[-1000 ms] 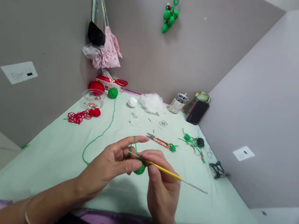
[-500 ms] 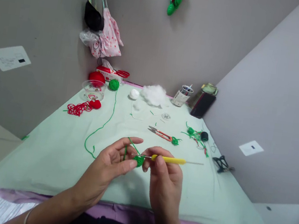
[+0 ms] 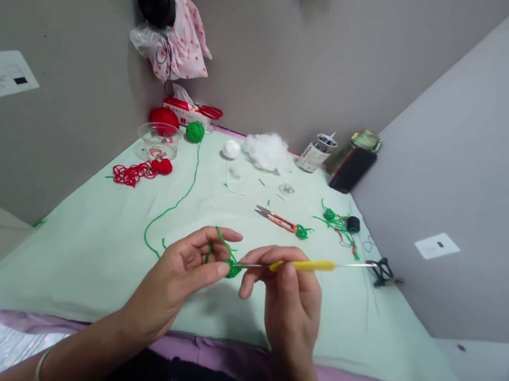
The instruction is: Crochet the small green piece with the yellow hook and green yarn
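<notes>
Above the desk (image 3: 91, 274), near the middle of its near edge, two hands are working close to each other, but not clasped. The left hand (image 3: 186, 270) pinches a small green crocheted piece (image 3: 234, 270) between its thumb and fingers, and a green strand passes over its raised index finger. The right hand (image 3: 293, 293) is closed around the yellow handle of a hook (image 3: 317, 265). The thin metal end of this hook reaches the piece; whether it goes through a stitch is too small to tell.

From a green ball (image 3: 195, 132) near the far left corner, a yarn (image 3: 169, 208) runs down toward the left hand. Beyond the hands, snips (image 3: 279, 219) lie beside a green tuft (image 3: 302, 231). White stuffing (image 3: 268, 151) lies at the far edge. Close to the right edge there are green scraps (image 3: 334, 219) and a black spool (image 3: 353, 225).
</notes>
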Demonstrator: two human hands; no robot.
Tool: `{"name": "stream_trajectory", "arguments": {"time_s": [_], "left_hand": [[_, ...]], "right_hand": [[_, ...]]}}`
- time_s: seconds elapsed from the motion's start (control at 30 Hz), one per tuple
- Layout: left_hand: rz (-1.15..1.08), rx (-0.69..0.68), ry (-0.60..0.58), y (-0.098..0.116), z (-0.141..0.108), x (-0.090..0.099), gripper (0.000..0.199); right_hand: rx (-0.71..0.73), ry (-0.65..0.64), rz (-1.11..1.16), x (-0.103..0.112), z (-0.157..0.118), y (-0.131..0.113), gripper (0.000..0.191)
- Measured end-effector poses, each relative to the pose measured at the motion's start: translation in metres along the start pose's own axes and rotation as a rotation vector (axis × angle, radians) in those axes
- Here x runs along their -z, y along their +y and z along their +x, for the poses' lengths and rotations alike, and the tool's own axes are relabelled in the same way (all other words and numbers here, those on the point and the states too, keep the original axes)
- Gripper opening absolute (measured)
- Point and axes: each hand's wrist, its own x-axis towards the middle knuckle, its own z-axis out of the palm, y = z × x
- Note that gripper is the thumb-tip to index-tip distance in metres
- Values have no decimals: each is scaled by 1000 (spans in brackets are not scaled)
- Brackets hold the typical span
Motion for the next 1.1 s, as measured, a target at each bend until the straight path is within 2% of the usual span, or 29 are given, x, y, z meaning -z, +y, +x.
{"name": "stream_trajectory", "arguments": {"time_s": [0.17,0.37,0.43,0.5,0.6,0.7,0.83,0.93,1.03,1.1], "left_hand": [[119,-89,22,-5,1,5,24],[321,-189,54,-9,-1,5,21],[377,-262,69,-11,-2,2,21],[369,-293,101,-12,-1,-1,21],[273,-196,127,-14,2,-2,28],[198,-115,75,-14,7,1,37],[141,-139,90,-16,9,2,32],[45,-139,107,-17,7,-1,36],[-124,33,-1,-14,5,-5,44],[-232,199,-98,-10,5,-6,45]], "right_hand": [[163,-23,-235,5,-8,-4,23],[229,-153,-389,11,-5,-7,26],[313,-171,-491,11,-4,-2,26],[433,-135,-645,10,-7,8,27],[623,-34,-826,9,-14,23,45],[766,6,-852,9,-18,31,54],[809,-35,-882,8,-16,27,52],[870,-2,-979,6,-15,24,46],[876,-6,-1001,5,-17,22,47],[834,-28,-895,7,-18,20,45]]}}
